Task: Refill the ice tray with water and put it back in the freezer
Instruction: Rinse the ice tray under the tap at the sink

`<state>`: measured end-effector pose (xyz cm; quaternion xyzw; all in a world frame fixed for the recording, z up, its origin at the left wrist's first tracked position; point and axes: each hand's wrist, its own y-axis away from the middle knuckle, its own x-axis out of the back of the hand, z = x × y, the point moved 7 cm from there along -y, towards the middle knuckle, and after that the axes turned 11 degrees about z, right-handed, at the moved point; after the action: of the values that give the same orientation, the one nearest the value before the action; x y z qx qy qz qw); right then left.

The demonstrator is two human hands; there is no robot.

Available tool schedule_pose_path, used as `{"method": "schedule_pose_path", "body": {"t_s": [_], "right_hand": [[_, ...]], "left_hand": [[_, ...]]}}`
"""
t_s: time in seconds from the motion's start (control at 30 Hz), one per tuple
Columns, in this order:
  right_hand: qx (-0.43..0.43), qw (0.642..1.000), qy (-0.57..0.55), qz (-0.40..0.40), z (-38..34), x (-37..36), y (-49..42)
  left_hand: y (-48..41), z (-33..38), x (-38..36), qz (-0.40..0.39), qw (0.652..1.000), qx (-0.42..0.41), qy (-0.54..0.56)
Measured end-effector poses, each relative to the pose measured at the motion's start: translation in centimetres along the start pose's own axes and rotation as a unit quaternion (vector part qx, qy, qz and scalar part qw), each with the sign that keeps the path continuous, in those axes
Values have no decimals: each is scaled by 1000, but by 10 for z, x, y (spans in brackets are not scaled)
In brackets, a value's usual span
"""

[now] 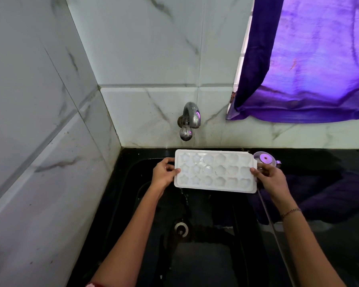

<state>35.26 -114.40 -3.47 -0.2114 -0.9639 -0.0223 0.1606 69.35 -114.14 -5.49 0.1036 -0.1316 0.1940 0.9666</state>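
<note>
Over the black sink's [133,204] back edge, both hands pinch the white ice tray [215,171]. Left hand [164,172] grips its left end, right hand [270,178] the right, water dribbling off.

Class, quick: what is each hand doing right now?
Left hand: grips the left end of the ice tray.
Right hand: grips its right end.

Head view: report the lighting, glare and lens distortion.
Head view: purple light glows through the curtain and puts violet glints on the tap; the black sink is very dark, its counter mirroring the curtain; the white ice tray is bright yet its cells are legible; wide-angle distortion bows the wall tile lines at left.
</note>
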Motion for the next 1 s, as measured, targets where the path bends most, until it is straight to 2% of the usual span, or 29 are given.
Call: {"method": "schedule_pose_path", "body": {"t_s": [0.17, 0.37, 0.63, 0.77, 0.87, 1.0], "right_hand": [[19, 999, 26, -19, -4, -8, 17], [48, 998, 14, -27, -20, -22, 36], [97, 995, 15, 12, -24, -17, 50], [77, 996, 35, 25, -13, -2, 55], [24, 999, 11, 39, 9, 14, 53], [-47, 998, -5, 47, 46, 40, 47]], "left_hand": [[15, 9, 27, 62, 996, -56, -40], [31, 2, 54, 115, 991, -75, -1], [55, 3, 67, 165, 977, -123, 51], [58, -10, 55, 163, 981, -79, 67], [67, -14, 42, 172, 982, -74, 17], [77, -29, 5, 114, 993, -9, -37]]}}
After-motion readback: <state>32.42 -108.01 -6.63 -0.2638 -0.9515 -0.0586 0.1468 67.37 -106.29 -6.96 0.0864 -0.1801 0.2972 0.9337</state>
